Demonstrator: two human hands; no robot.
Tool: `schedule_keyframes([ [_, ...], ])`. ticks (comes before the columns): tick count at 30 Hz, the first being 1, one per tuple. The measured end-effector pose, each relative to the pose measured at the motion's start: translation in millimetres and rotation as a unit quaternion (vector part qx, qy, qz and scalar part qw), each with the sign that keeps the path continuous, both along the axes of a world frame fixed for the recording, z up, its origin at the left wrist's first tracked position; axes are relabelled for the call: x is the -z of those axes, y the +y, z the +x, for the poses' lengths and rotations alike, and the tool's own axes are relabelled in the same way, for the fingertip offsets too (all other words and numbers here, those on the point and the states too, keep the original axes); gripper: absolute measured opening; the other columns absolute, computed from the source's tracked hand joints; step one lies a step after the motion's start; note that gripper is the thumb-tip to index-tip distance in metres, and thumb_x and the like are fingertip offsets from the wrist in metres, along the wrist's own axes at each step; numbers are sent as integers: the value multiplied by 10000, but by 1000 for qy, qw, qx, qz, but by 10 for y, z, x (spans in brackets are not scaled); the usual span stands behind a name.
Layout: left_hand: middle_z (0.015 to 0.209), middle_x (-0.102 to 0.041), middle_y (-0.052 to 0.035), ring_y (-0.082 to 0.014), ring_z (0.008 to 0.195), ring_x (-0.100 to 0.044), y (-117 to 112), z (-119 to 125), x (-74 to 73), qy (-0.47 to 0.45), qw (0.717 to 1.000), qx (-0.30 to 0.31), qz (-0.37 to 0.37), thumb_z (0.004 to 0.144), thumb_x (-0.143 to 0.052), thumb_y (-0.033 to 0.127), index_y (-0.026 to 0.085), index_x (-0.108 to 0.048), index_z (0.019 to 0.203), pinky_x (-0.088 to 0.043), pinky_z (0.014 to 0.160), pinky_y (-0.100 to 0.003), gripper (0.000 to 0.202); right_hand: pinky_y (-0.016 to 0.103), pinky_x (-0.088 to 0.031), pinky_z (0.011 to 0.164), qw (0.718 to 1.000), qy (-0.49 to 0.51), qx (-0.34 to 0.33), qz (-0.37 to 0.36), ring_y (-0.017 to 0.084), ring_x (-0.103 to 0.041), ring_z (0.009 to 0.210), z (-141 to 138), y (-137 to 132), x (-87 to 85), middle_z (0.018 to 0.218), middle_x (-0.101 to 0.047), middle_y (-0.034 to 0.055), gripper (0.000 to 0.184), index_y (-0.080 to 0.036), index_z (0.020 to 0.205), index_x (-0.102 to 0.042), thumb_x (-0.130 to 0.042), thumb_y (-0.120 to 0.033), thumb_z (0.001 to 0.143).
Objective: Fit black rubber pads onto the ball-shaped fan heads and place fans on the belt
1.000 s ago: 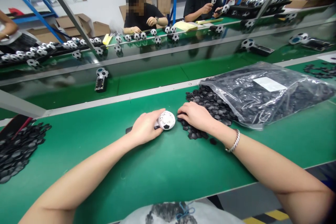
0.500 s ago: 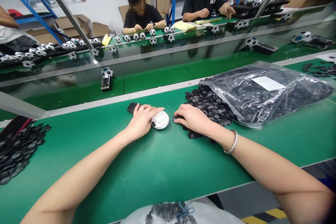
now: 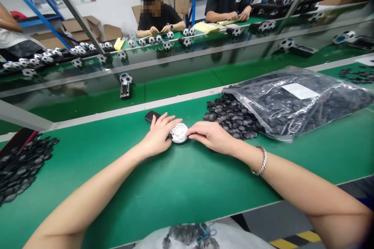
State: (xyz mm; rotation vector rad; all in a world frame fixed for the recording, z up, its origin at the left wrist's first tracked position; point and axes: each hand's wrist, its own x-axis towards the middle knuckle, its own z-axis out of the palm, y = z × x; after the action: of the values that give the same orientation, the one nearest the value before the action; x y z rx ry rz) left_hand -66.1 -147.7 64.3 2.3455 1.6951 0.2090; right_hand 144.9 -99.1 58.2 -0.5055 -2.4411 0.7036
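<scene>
My left hand (image 3: 157, 135) is closed around the left side of a white openwork ball shell (image 3: 179, 132) with a black patch on its left. The shell rests low over the green worktop, joined or close to a dark flat block (image 3: 152, 116) that sticks out behind my left fingers. My right hand (image 3: 210, 135) is pinched, its fingertips touching the shell's right edge. Those fingertips mostly hide the small black piece in them. Just behind my right hand lies a heap of small black pieces (image 3: 233, 116), spilling from a clear plastic bag (image 3: 295, 103).
Another heap of black pieces (image 3: 25, 165) lies at the left by a support post. Beyond the worktop's pale rail (image 3: 181, 98), a green conveyor (image 3: 187, 81) carries soccer-ball items on dark bases (image 3: 125, 85). Two people sit working across it.
My right hand has moved left from the heap's edge to the shell, taking a small black piece along. My left hand stays on the shell. Items on the conveyor have shifted.
</scene>
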Motion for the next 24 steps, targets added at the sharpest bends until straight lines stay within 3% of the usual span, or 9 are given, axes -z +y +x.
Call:
schedule_keyframes([
  [3, 1387, -357, -61, -308, 1338, -153, 16, -11, -21, -15, 1000, 4, -12, 672, -546, 189, 288, -328, 1327, -47, 1045, -614, 697, 260, -444, 736, 999, 45, 1, -13, 157, -578, 798, -31, -65, 43, 880, -634, 38, 92, -175, 903, -628, -564, -138, 848],
  [5, 1383, -360, -66, -332, 1333, -149, 34, -10, -15, -25, 1000, -2, -16, 649, -635, 368, 293, -330, 1327, -26, 1038, -624, 747, 258, -444, 724, 996, 76, 12, -35, 155, -568, 791, -64, -95, 69, 858, -621, 40, 73, -173, 872, -639, -574, -156, 843],
  [9, 1360, -393, -61, -351, 1322, -162, 55, 10, 13, -53, 998, -16, -16, 593, -617, 635, 298, -363, 1311, -2, 1033, -630, 833, 251, -434, 671, 991, 95, 28, -87, 142, -556, 711, -129, -119, 105, 770, -610, 21, 78, -166, 846, -650, -574, -151, 836],
  [18, 1292, -494, -35, -350, 1324, -140, 31, 32, 38, -91, 996, -22, -10, 657, -594, 605, 278, -382, 1300, 28, 1029, -634, 752, 226, -411, 599, 983, 83, 75, -149, 118, -500, 634, -199, -134, 114, 691, -516, -12, 100, -162, 692, -574, -605, -146, 786],
  [24, 1251, -536, -25, -336, 1311, -191, 42, 45, 42, -97, 995, -31, -7, 645, -624, 567, 269, -442, 1256, 17, 1039, -624, 704, 210, -397, 573, 972, 104, 78, -194, 94, -461, 606, -228, -135, 165, 752, -478, -16, 59, -163, 745, -539, -596, -153, 756],
])
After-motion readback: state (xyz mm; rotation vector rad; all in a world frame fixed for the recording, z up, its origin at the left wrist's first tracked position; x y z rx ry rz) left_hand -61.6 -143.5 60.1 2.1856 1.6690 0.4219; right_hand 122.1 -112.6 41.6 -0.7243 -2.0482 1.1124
